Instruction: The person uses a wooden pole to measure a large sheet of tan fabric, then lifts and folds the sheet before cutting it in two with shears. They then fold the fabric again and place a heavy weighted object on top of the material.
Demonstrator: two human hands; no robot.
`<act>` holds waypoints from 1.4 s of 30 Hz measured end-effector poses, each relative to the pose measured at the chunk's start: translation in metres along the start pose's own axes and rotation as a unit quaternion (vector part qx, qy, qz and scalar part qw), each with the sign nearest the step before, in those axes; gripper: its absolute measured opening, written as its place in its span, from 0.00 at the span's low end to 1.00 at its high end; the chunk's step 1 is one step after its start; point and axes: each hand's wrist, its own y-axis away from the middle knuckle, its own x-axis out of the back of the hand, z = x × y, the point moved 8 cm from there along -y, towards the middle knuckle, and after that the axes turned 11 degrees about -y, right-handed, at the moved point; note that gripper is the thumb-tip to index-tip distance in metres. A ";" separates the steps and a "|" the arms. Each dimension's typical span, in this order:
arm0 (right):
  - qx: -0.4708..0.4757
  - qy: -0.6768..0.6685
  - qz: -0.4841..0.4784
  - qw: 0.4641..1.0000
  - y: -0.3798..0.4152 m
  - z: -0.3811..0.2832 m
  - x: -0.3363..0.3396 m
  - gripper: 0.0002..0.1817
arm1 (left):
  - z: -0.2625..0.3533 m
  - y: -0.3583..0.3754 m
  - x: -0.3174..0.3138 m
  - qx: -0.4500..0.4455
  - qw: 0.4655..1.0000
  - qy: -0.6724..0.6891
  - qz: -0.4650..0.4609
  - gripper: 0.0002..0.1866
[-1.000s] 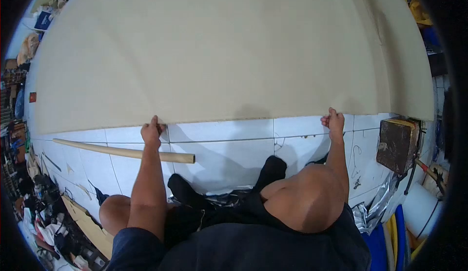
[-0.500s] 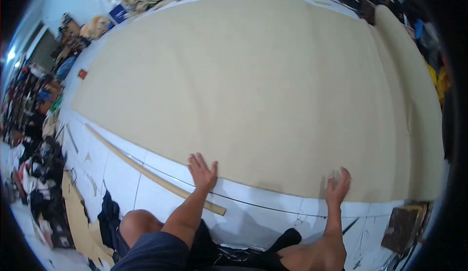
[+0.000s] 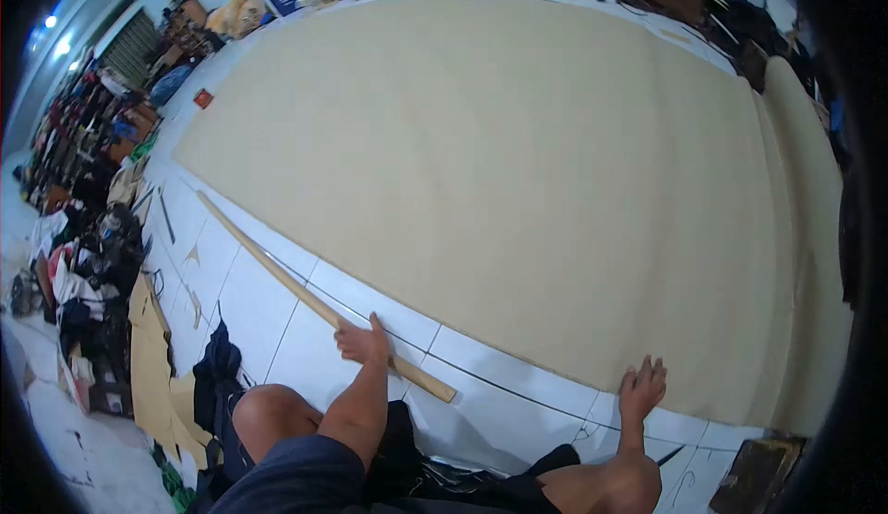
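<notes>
A large beige sheet (image 3: 499, 181) is spread over the tiled floor in front of me. Alongside its near-left edge lies a long tan pole (image 3: 277, 273), slanting toward my knees. My left hand (image 3: 363, 341) is closed around the pole's near part, thumb raised on the far side and fingers over it. The pole's near end sticks out past my palm. At the sheet's near edge, on the right, my right hand (image 3: 643, 384) rests with its fingers stretched over the material, holding nothing.
The sheet's right side forms a thick roll (image 3: 814, 236). A dark worn block (image 3: 757, 477) stands at the lower right. Cut tan pieces (image 3: 153, 366) and piled clothes (image 3: 79, 292) lie left. A small red box (image 3: 203, 99) sits by the sheet's far-left corner. White tiles (image 3: 499, 412) show before my legs.
My left hand has left the sheet's edge and moved down-left onto the pole, closing around it. My right hand stays at the sheet's near edge. The view has shifted left.
</notes>
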 end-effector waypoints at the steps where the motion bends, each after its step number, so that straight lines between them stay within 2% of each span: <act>1: -0.001 -0.017 0.025 1.000 -0.004 0.003 -0.001 0.26 | -0.016 0.005 0.013 0.069 0.997 -0.015 -0.009 0.48; 2: -0.004 -0.036 0.049 0.998 -0.007 0.005 -0.006 0.25 | -0.025 -0.002 -0.007 0.098 0.993 0.030 -0.065 0.46; 3: 0.050 -0.103 0.021 0.993 -0.004 -0.020 -0.012 0.25 | -0.033 -0.010 -0.034 0.126 0.982 0.076 -0.121 0.44; 5: 0.156 -0.229 -0.036 0.960 0.020 -0.104 -0.003 0.25 | -0.030 -0.023 -0.059 0.007 0.974 0.196 -0.110 0.37; 6: 0.225 -0.241 -0.088 0.940 0.038 -0.144 -0.009 0.27 | -0.024 -0.013 -0.044 -0.002 0.976 0.208 -0.063 0.32; 9: 0.407 -0.215 -0.212 0.862 0.077 -0.255 0.012 0.33 | 0.011 0.034 -0.010 -0.036 0.958 0.286 -0.013 0.31; 11: 0.453 -0.172 -0.248 0.839 0.080 -0.282 0.011 0.35 | 0.044 0.081 -0.005 -0.112 0.934 0.340 -0.001 0.33; 12: 0.474 -0.151 -0.265 0.826 0.083 -0.288 0.009 0.36 | 0.067 0.109 0.003 -0.160 0.907 0.386 -0.058 0.35; 13: 0.396 -0.147 -0.323 0.847 0.077 -0.282 0.000 0.36 | 0.092 0.133 0.012 -0.207 0.871 0.432 -0.112 0.37; 15: 0.235 -0.137 -0.426 0.863 0.065 -0.269 -0.017 0.36 | 0.131 0.164 0.009 -0.211 0.850 0.462 -0.140 0.40; 18: 0.227 -0.149 -0.298 0.915 0.007 -0.244 -0.012 0.36 | 0.175 0.182 0.067 -0.433 0.824 0.280 -0.236 0.41; 21: 0.221 -0.165 -0.181 0.944 -0.053 -0.217 -0.013 0.35 | 0.153 0.141 0.048 -0.389 0.903 0.179 -0.015 0.43; 22: 0.208 -0.155 -0.162 0.952 -0.074 -0.209 -0.017 0.34 | 0.146 0.135 0.035 -0.419 0.900 0.115 -0.028 0.46; 25: 0.179 -0.129 -0.126 0.967 -0.127 -0.193 -0.028 0.34 | 0.119 0.125 -0.012 -0.465 0.879 0.039 -0.098 0.48; 28: 0.147 -0.088 -0.153 0.973 -0.143 -0.184 -0.032 0.33 | 0.112 0.128 -0.018 -0.499 0.861 0.062 -0.082 0.49; 29: 0.138 -0.070 -0.176 0.972 -0.140 -0.183 -0.033 0.33 | 0.106 0.129 -0.018 -0.502 0.859 0.059 -0.080 0.49; 30: 0.162 -0.064 -0.165 0.971 -0.134 -0.185 -0.032 0.34 | 0.102 0.130 -0.015 -0.506 0.856 0.070 -0.072 0.47; 32: 0.188 -0.063 -0.211 0.957 -0.111 -0.185 -0.036 0.35 | 0.098 0.130 -0.008 -0.518 0.848 0.097 -0.051 0.43; 35: 0.229 -0.041 -0.267 0.935 -0.066 -0.180 -0.045 0.37 | 0.081 0.106 -0.008 -0.499 0.836 0.227 -0.039 0.34; 36: 0.245 -0.027 -0.289 0.925 -0.046 -0.181 -0.042 0.36 | 0.071 0.096 0.009 -0.451 0.854 0.259 0.010 0.26; 38: 0.258 -0.015 -0.356 0.898 0.000 -0.184 -0.036 0.35 | 0.051 0.068 0.009 -0.342 0.890 0.299 0.050 0.23; 41: 0.398 -0.005 -0.313 0.862 0.052 -0.190 -0.031 0.33 | 0.029 0.031 -0.002 -0.209 0.925 0.310 0.065 0.23; 42: 0.420 -0.008 -0.300 0.857 0.056 -0.196 -0.025 0.33 | 0.025 0.025 -0.003 -0.165 0.936 0.303 0.068 0.23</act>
